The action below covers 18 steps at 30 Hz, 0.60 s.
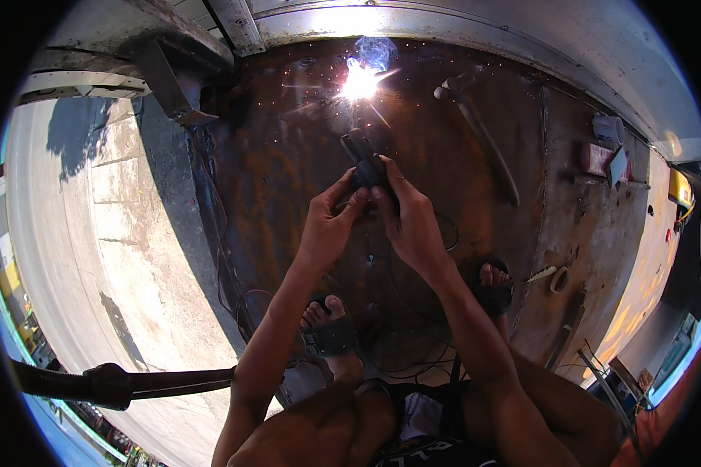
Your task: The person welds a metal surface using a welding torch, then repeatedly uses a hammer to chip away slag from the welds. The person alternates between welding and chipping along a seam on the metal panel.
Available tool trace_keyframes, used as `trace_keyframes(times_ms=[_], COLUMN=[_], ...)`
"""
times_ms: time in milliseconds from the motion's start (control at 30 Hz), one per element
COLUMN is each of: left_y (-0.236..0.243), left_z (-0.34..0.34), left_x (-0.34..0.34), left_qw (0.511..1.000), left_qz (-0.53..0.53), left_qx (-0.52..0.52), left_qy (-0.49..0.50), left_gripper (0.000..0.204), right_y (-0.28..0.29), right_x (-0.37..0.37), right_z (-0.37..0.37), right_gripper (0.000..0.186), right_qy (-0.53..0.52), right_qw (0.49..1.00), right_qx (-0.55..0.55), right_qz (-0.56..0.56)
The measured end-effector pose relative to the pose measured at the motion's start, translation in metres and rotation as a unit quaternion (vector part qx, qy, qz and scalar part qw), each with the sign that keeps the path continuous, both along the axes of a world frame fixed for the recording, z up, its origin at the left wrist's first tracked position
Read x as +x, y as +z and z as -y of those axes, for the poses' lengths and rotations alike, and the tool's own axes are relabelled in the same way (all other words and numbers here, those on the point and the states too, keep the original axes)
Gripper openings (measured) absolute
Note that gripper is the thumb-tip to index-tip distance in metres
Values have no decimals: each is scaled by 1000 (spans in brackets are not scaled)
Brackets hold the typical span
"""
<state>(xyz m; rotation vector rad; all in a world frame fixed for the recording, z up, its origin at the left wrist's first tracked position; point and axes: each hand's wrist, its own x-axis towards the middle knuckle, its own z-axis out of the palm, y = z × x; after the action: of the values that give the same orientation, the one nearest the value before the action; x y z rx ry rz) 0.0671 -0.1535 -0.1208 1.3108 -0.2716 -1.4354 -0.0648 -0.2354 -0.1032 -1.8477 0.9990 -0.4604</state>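
Grip: both hands [331, 226] [409, 222] clamped around welding holder [364, 159] | arc [360, 82] beyond fingertips

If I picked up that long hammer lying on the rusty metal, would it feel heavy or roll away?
The hammer looks all metal, so probably heavy and stiff. Its crosswise head would likely stop it rolling far on the rusty plate. Held by the thin handle, it may tip toward the head end.
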Motion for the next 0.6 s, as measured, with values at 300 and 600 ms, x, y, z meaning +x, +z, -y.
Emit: trace_keyframes(times_ms=[300, 600], left_y=[7, 38], left_z=[2, 2], left_x=[0, -19], left_qw=[999, 975], left_qz=[-13, 134], left_qx=[31, 41], left_qy=[-3, 172], left_gripper=[52, 34], right_y=[-3, 23], right_x=[-2, 6], right_z=[0, -15], right_gripper=[47, 58], right_qy=[13, 75], right_qw=[1000, 994], right_qx=[-12, 40], right_qz=[-4, 70])
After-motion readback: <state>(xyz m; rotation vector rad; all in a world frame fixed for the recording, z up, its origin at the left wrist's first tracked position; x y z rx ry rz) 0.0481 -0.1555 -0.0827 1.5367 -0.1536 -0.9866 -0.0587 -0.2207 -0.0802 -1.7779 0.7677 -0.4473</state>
